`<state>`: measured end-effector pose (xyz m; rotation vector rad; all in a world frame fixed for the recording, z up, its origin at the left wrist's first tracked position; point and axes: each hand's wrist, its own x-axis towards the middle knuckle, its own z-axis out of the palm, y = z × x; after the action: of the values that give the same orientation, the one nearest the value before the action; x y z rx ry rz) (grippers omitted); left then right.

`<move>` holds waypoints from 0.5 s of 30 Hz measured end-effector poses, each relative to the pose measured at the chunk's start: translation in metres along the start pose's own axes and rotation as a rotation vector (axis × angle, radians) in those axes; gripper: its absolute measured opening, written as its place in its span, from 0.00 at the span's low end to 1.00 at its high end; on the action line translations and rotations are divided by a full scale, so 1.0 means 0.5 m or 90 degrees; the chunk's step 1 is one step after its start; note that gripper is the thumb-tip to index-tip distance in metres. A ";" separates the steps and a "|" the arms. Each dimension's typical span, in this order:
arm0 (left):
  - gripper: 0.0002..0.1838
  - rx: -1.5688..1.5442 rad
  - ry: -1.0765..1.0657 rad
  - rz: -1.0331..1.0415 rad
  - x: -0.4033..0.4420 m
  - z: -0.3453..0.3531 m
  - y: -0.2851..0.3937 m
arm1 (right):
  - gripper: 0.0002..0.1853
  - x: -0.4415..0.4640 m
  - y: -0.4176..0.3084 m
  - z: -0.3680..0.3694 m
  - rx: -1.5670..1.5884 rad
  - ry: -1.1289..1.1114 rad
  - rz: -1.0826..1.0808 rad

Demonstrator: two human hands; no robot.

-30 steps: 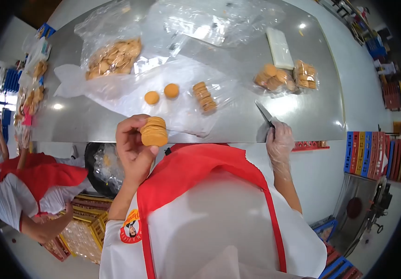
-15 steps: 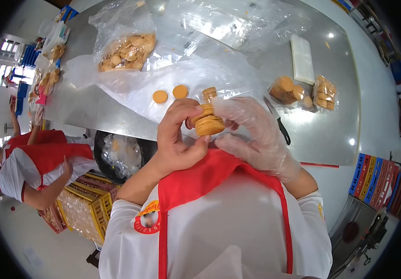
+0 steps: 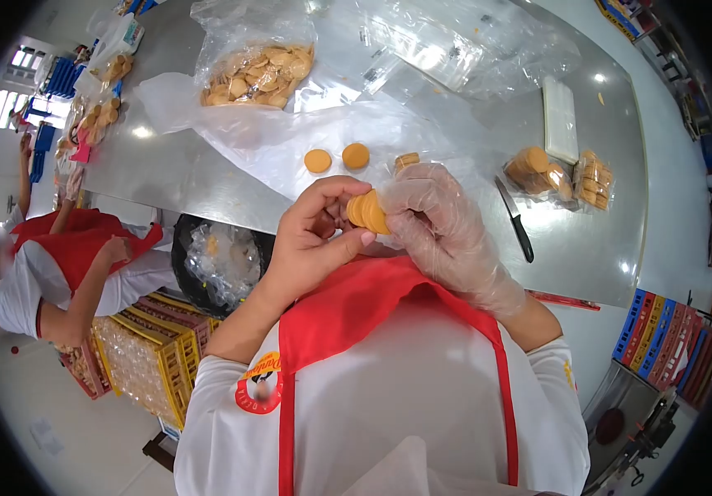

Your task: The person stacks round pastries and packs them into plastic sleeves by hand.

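Note:
A short row of round golden wafers [image 3: 368,212] is held between my two hands, just above the table's near edge. My bare left hand [image 3: 319,231] grips the row from the left, thumb below and fingers above. My right hand [image 3: 438,227], in a clear plastic glove, pinches its right end; some fingertips are hidden behind the wafers. Beyond the hands, a small wafer stack [image 3: 406,161] lies partly hidden by the glove. Two single wafers, one on the left [image 3: 317,160] and one on the right [image 3: 356,155], rest on white plastic sheeting [image 3: 248,153].
A clear bag of wafers [image 3: 261,74] lies at the back. On the right of the metal table [image 3: 587,256] are a black-handled knife [image 3: 521,236], two packed wafer bags [image 3: 542,175] and a stack of plastic sleeves [image 3: 560,120]. A co-worker [image 3: 66,273] is at left, near a black bin [image 3: 182,269].
The wafers in my hands have turned from two stacked piles to one fanned row showing their flat faces. My gloved fingers have closed in on them. The view has shifted slightly.

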<state>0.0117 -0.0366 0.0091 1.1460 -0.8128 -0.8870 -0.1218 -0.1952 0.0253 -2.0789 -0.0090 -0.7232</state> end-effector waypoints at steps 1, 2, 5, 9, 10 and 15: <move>0.26 -0.011 0.006 -0.011 0.000 0.000 0.004 | 0.17 0.004 -0.013 0.000 0.046 -0.003 0.036; 0.25 -0.022 0.013 -0.023 -0.001 0.000 0.010 | 0.18 0.007 -0.030 0.001 0.092 -0.006 0.072; 0.25 -0.045 0.018 -0.035 -0.005 -0.002 0.015 | 0.20 0.009 -0.039 0.012 0.122 0.003 0.081; 0.24 -0.058 0.004 -0.031 -0.006 -0.005 0.014 | 0.22 -0.002 -0.033 0.014 0.105 0.013 0.083; 0.25 -0.072 0.005 -0.030 -0.006 -0.005 0.013 | 0.22 -0.008 -0.028 0.013 0.116 0.023 0.095; 0.26 -0.115 -0.032 0.021 -0.014 -0.025 0.008 | 0.20 -0.039 -0.007 0.009 0.353 0.243 0.290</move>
<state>0.0207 -0.0246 0.0097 0.9534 -0.7736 -0.9455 -0.1369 -0.1846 0.0165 -1.3268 0.4180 -0.7188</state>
